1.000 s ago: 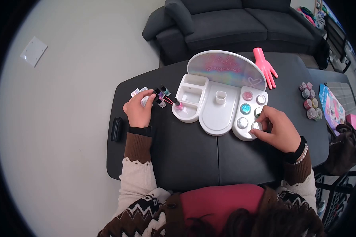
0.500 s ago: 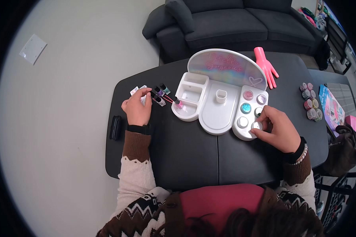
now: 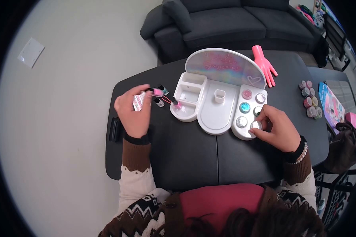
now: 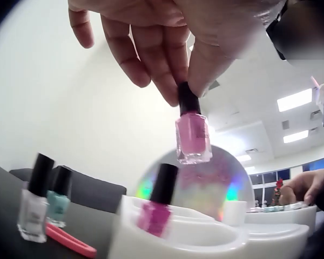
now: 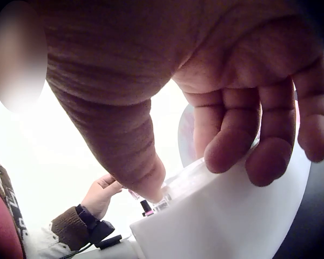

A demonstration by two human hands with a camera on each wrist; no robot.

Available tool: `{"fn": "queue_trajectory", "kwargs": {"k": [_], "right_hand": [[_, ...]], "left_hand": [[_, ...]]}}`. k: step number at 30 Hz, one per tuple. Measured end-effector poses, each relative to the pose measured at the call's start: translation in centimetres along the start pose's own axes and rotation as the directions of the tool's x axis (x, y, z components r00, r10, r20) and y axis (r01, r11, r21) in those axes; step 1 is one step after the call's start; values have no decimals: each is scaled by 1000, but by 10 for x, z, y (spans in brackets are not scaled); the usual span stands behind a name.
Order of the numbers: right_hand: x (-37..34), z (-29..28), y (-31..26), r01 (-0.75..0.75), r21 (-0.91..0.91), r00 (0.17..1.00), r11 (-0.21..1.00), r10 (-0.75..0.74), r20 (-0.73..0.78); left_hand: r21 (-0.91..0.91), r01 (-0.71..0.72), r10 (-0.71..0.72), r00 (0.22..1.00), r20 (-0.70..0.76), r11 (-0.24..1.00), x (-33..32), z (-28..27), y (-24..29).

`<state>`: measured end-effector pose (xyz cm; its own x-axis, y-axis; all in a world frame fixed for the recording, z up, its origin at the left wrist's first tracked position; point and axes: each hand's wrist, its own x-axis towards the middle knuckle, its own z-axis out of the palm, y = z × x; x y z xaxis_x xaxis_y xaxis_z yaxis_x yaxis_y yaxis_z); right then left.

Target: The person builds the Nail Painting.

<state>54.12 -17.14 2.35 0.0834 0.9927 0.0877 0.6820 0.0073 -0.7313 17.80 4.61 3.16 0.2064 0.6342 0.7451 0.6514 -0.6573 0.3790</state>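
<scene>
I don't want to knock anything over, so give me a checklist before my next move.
1. Pink bottle pinched by its black cap in left hand: ok.
2. Pink bottle apart from the white organizer: ok.
3. Cap tight: cannot tell.
4. Front left compartment free of other bottles: not ok, magenta bottle inside.
5. Table beside organizer free of loose bottles: not ok, white bottle and teal bottle there.
6. Right hand on the front right jar: ok.

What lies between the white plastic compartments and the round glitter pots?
A white, round-ended plastic tray, with a short, hollow white plastic post standing on it. The head view shows this.
</scene>
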Motion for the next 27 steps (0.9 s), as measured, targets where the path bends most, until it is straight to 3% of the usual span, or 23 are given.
{"fn": "queue_trajectory", "kwargs": {"k": [1, 3, 6, 12, 27], "right_hand": [[0, 0, 0, 0, -3, 1000, 1000, 0, -1], [0, 0, 0, -1, -9, 1000, 1000, 1, 2], [0, -1, 0, -1, -4, 1000, 1000, 1, 1], [-1, 1, 3, 12, 6, 1000, 1000, -12, -19], [-1, 0, 2, 3, -5, 1000, 1000, -3, -8]], "left_hand": [[0, 2, -2, 1000, 0, 1000, 0, -1, 11], [-86, -215, 227, 958, 177, 973, -3, 0, 26], [-59, -269, 275, 928, 251, 961, -9, 9, 35], [56, -330, 301, 910, 286, 942, -11, 16, 26], [31, -364, 336, 886, 319, 931, -13, 26, 18]]}}
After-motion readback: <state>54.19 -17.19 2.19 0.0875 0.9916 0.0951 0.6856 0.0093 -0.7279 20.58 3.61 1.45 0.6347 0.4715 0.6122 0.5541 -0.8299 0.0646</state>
